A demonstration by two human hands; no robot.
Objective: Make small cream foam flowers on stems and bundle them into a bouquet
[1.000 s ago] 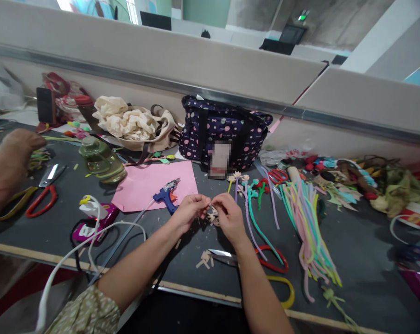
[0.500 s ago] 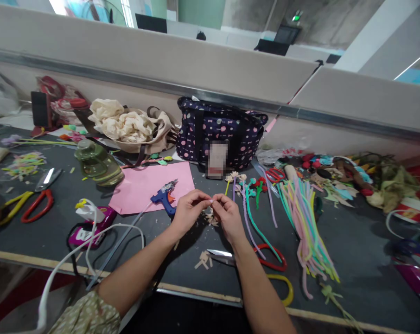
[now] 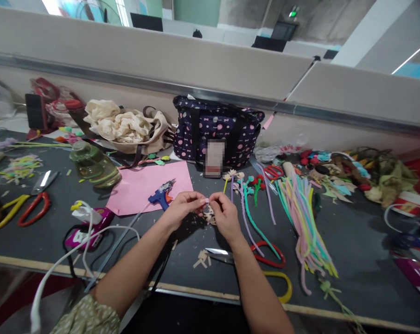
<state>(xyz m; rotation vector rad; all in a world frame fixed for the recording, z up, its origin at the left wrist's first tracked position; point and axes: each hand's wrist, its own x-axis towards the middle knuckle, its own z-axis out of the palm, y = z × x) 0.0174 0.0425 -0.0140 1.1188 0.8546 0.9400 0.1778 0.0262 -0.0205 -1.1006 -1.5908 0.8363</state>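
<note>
Pinches pale piece point(image 3: 206, 201) in left hand point(image 3: 181, 208) and right hand point(image 3: 226, 218) fingertips, near formed flowers point(image 3: 232, 173) and unshaped fuzzy stems point(image 3: 302, 218).

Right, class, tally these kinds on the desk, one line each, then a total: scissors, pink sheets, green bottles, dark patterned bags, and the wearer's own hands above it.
Scissors: 3
Pink sheet: 1
Green bottle: 1
Dark bag: 1
Left hand and right hand: 2
Total: 8
</note>
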